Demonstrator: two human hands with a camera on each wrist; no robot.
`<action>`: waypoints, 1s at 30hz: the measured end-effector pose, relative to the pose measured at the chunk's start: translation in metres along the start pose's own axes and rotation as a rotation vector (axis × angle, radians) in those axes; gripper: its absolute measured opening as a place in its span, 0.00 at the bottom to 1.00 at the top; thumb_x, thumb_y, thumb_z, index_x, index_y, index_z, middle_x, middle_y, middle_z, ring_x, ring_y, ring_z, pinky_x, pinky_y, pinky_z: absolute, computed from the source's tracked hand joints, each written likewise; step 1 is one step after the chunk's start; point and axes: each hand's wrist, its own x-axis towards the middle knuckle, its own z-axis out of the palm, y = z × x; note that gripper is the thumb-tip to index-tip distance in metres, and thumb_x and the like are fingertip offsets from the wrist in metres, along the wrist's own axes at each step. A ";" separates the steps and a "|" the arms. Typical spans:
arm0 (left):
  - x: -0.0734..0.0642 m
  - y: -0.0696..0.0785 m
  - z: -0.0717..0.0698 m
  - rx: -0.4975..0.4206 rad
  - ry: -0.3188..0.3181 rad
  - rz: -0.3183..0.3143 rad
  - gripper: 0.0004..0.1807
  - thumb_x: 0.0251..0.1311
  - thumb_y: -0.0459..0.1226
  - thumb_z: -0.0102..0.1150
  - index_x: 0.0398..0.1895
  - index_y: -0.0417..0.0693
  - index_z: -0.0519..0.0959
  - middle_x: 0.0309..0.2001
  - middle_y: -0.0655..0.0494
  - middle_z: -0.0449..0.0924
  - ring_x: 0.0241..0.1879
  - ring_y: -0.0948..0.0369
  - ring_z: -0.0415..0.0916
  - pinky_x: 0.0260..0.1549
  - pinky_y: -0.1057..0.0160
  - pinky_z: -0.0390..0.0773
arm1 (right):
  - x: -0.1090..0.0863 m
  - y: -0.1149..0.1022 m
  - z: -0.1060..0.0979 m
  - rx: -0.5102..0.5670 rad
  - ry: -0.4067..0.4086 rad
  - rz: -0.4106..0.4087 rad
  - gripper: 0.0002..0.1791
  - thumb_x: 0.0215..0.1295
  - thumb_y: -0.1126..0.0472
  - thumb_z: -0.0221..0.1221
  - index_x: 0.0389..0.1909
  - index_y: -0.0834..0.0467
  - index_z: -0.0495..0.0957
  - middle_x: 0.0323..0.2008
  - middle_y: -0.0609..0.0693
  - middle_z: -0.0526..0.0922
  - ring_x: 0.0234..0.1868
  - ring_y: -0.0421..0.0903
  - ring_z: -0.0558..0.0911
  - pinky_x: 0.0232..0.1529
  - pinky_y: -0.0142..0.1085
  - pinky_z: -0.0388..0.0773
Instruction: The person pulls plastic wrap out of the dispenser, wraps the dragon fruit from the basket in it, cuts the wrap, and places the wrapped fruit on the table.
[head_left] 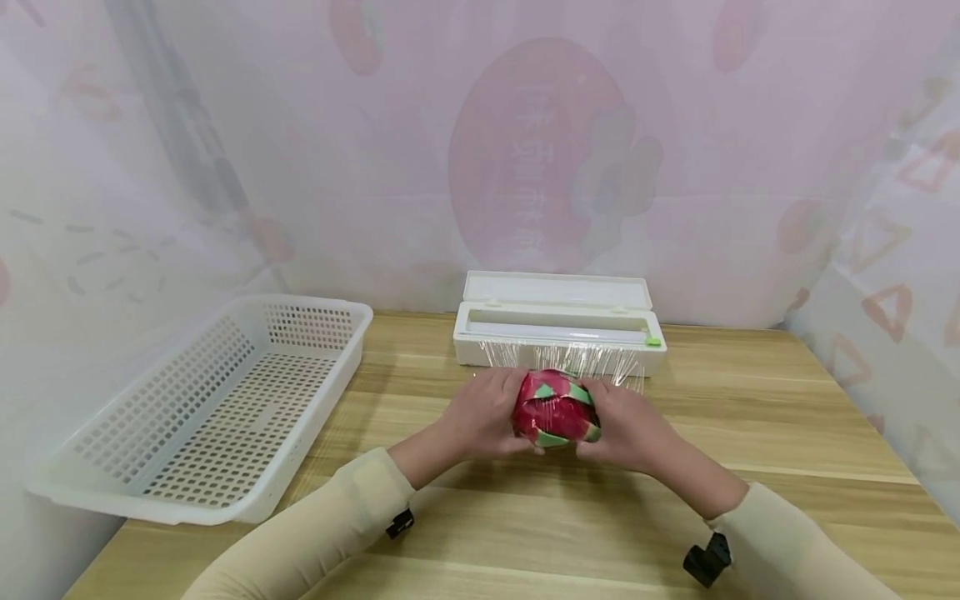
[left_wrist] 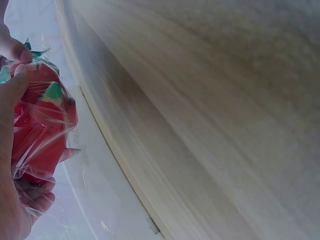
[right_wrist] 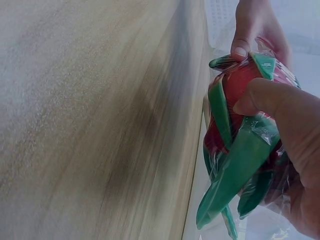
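A red dragon fruit [head_left: 557, 410] with green scales is held between both hands above the table, in front of the wrap box. Clear plastic wrap [left_wrist: 37, 145] lies tight and creased over its skin. My left hand [head_left: 487, 415] grips one side, its thumb near the top of the fruit in the left wrist view. On the opposite side my right hand [head_left: 624, 425] grips it, thumb pressed against the wrapped skin. Long green scales [right_wrist: 240, 165] stick out beneath the right thumb. Behind the hands, a white wrap dispenser box [head_left: 558, 353] stands with its lid [head_left: 557, 290] up.
A white perforated plastic basket [head_left: 315, 417] sits at the left of the wooden table [head_left: 780, 417]. Strands of clear film [head_left: 592, 360] hang over the dispenser's front, near a small green slider [head_left: 653, 342]. Patterned curtains [head_left: 360, 167] enclose the back and sides.
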 end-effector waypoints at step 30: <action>0.012 0.000 -0.006 -0.229 -0.241 -0.212 0.50 0.40 0.69 0.67 0.58 0.43 0.69 0.46 0.53 0.78 0.43 0.59 0.77 0.43 0.59 0.79 | 0.006 0.025 -0.003 0.311 -0.144 0.093 0.32 0.43 0.54 0.69 0.54 0.59 0.76 0.39 0.44 0.80 0.37 0.41 0.77 0.40 0.38 0.77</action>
